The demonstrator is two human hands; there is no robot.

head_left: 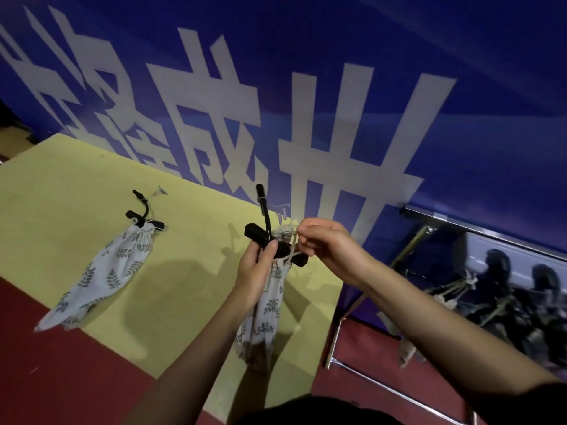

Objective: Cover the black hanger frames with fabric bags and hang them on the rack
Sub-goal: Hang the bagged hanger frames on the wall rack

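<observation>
1. Left hand: fingers curled round the black hanger frame at the neck of its fabric bag, holding it upright above the right end of the surface.
2. Right hand: thumb and fingertips pinched on the pale drawstring just beside the frame's right arm; the string runs across the black bar.
3. Held item: the frame's hook points up and away; the leaf-print bag hangs down from the bar, its lower end in front of the near edge of the surface.
4. Second covered hanger: lies flat near the middle of the surface, well apart from the hands, black bar and hook toward the far edge, its leaf-print bag stretching to the near-left edge.
5. Surface: yellow-green top, set against a blue banner with large pale characters.
6. Rack: metal frame to the right of the surface, with dark bundled items hanging there; detail too blurred to tell.
7. Floor: dark red.
</observation>
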